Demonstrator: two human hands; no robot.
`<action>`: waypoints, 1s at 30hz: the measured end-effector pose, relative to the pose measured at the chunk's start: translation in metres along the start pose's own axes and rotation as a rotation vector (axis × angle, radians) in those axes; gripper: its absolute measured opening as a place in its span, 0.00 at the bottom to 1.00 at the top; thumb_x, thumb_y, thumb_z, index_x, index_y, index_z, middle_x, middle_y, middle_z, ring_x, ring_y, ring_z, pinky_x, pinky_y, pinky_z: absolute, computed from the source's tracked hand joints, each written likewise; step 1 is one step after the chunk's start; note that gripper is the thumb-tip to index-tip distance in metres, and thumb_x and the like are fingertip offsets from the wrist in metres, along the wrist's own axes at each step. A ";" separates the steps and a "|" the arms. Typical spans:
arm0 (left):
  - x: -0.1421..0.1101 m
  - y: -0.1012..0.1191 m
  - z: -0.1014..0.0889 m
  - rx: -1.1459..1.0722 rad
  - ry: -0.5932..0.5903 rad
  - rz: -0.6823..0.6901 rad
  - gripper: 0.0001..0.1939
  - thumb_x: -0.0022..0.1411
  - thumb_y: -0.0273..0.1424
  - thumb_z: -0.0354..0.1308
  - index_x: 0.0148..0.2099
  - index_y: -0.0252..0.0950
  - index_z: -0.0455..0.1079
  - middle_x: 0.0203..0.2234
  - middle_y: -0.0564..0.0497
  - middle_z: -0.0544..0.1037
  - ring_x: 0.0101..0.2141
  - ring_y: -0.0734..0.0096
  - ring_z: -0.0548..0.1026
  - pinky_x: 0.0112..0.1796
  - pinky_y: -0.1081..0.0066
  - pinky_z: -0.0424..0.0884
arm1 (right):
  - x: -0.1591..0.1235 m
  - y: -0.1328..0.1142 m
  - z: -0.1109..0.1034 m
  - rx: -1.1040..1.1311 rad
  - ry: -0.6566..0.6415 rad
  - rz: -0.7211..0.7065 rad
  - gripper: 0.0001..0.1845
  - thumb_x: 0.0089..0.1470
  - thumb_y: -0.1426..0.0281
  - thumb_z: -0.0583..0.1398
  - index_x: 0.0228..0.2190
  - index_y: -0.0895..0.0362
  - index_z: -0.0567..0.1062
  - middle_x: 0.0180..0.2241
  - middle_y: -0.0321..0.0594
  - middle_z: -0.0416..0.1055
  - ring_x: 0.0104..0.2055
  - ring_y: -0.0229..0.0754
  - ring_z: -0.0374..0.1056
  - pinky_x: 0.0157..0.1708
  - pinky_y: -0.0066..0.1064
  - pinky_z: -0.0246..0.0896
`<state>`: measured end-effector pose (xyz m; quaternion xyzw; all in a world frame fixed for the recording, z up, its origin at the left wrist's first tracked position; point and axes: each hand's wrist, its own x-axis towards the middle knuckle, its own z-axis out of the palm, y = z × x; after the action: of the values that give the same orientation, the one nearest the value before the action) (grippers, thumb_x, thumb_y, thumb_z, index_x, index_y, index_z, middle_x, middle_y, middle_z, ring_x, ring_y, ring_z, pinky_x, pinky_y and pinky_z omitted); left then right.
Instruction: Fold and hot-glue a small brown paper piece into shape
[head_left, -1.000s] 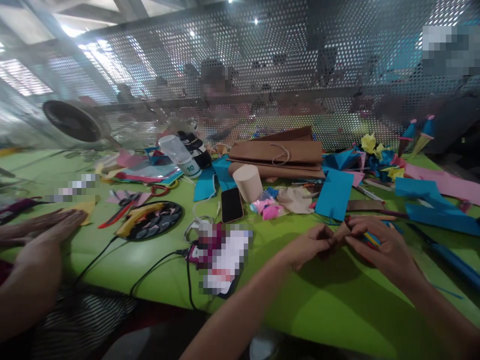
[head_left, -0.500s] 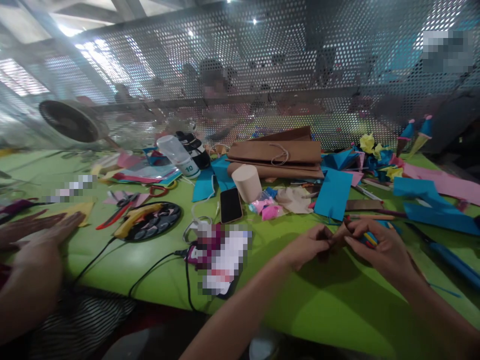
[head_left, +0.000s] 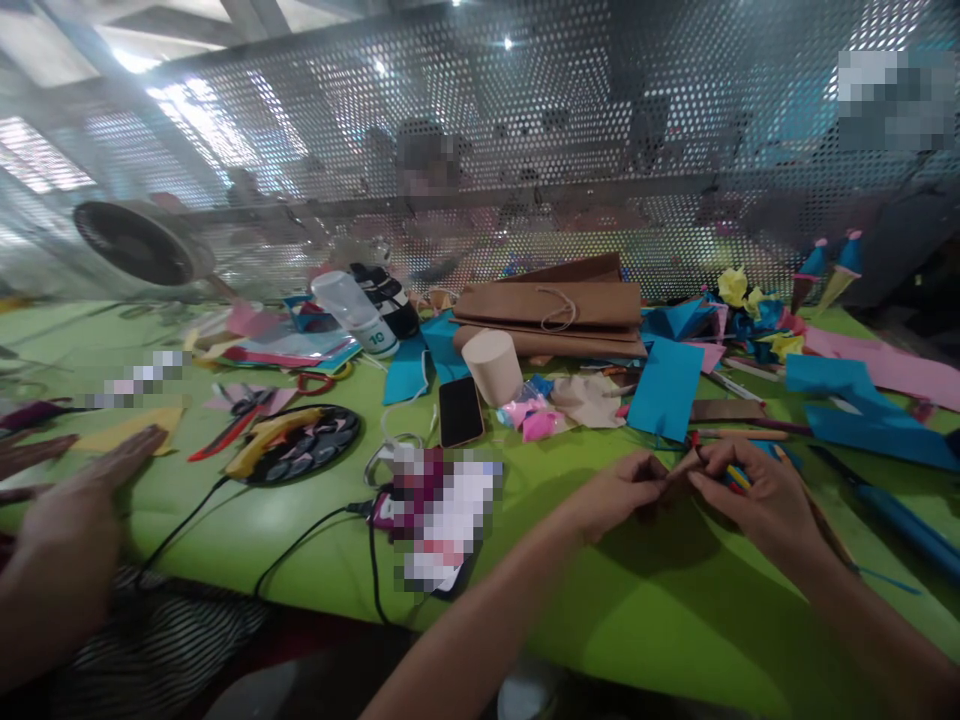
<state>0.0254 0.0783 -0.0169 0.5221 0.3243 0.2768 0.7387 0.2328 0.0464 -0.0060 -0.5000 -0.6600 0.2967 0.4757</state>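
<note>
Between my two hands is a small piece of brown paper (head_left: 683, 466), seemingly folded or rolled. My left hand (head_left: 624, 492) pinches its left end, fingers closed. At the other end, the fingers and thumb of my right hand (head_left: 754, 495) are closed on the same piece. My fingers cover much of it. Just beyond, a blue paper sheet (head_left: 666, 388) lies on the green table (head_left: 600, 610). Coloured pencils or sticks, partly hidden, show beside my right fingers. A long blue-handled tool (head_left: 911, 527) lies to the right of my right hand.
Another person's hand (head_left: 71, 520) rests at the left by yellow paper (head_left: 133, 430). Nearby are red-handled scissors (head_left: 234, 428), a dark palette-like tray (head_left: 330, 440) and cables. A phone (head_left: 460, 412), a pale cylinder (head_left: 493, 367), a bottle (head_left: 356, 312) and folded brown paper (head_left: 551, 305) stand or lie farther back.
My hands stay in nearly the same place, with the brown paper turned slightly between the fingers. The other person's hands at the left have shifted, uncovering more of the yellow paper.
</note>
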 end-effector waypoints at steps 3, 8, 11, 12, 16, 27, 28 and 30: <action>-0.001 0.000 0.001 -0.046 0.001 -0.009 0.19 0.61 0.45 0.66 0.36 0.36 0.66 0.24 0.57 0.69 0.24 0.78 0.67 0.28 0.74 0.64 | 0.000 -0.001 0.000 0.006 0.009 0.017 0.12 0.59 0.65 0.64 0.28 0.50 0.66 0.33 0.36 0.76 0.37 0.44 0.72 0.38 0.38 0.63; -0.003 0.003 0.003 -0.096 0.068 0.004 0.25 0.59 0.54 0.65 0.33 0.36 0.68 0.25 0.54 0.72 0.25 0.75 0.67 0.28 0.72 0.65 | 0.001 -0.006 0.000 -0.003 0.058 0.011 0.12 0.57 0.65 0.65 0.27 0.49 0.67 0.31 0.36 0.75 0.36 0.46 0.73 0.39 0.39 0.65; -0.005 0.008 0.003 -0.052 0.045 0.022 0.27 0.60 0.57 0.63 0.34 0.35 0.70 0.27 0.51 0.75 0.26 0.73 0.69 0.29 0.71 0.66 | 0.002 -0.011 0.001 -0.037 0.098 0.003 0.12 0.56 0.66 0.65 0.26 0.49 0.67 0.30 0.36 0.74 0.36 0.46 0.72 0.38 0.39 0.66; -0.005 0.009 0.003 -0.033 0.026 0.029 0.28 0.60 0.57 0.63 0.35 0.35 0.71 0.27 0.51 0.76 0.26 0.73 0.70 0.29 0.71 0.66 | 0.002 -0.012 0.001 -0.047 0.115 0.000 0.12 0.56 0.66 0.65 0.25 0.49 0.67 0.29 0.36 0.73 0.35 0.46 0.71 0.38 0.39 0.66; -0.004 0.008 0.002 0.057 0.018 0.041 0.28 0.53 0.51 0.72 0.42 0.35 0.69 0.29 0.54 0.73 0.27 0.76 0.69 0.29 0.73 0.64 | 0.002 -0.013 0.002 -0.052 0.157 -0.009 0.12 0.54 0.65 0.66 0.24 0.49 0.67 0.29 0.36 0.74 0.35 0.46 0.72 0.38 0.39 0.67; -0.001 0.002 0.002 0.149 0.051 0.092 0.13 0.64 0.38 0.64 0.42 0.34 0.68 0.28 0.54 0.73 0.26 0.78 0.68 0.29 0.75 0.64 | 0.002 -0.007 0.001 0.023 0.166 0.057 0.14 0.54 0.62 0.68 0.28 0.50 0.68 0.29 0.35 0.70 0.34 0.45 0.68 0.36 0.39 0.64; -0.001 0.002 0.001 0.151 0.056 0.095 0.13 0.65 0.38 0.64 0.42 0.34 0.68 0.28 0.54 0.73 0.26 0.78 0.68 0.28 0.76 0.64 | 0.002 -0.007 0.001 0.031 0.165 0.063 0.14 0.54 0.62 0.68 0.28 0.50 0.67 0.30 0.36 0.70 0.34 0.45 0.68 0.36 0.39 0.64; -0.001 0.002 0.001 0.156 0.070 0.107 0.12 0.66 0.37 0.63 0.42 0.34 0.68 0.28 0.54 0.73 0.25 0.79 0.67 0.28 0.76 0.63 | 0.002 -0.007 0.001 0.042 0.165 0.077 0.14 0.55 0.61 0.68 0.30 0.50 0.68 0.31 0.36 0.71 0.35 0.45 0.69 0.36 0.38 0.66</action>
<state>0.0253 0.0780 -0.0147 0.5845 0.3422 0.3076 0.6683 0.2293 0.0458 0.0002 -0.5376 -0.5928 0.2863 0.5269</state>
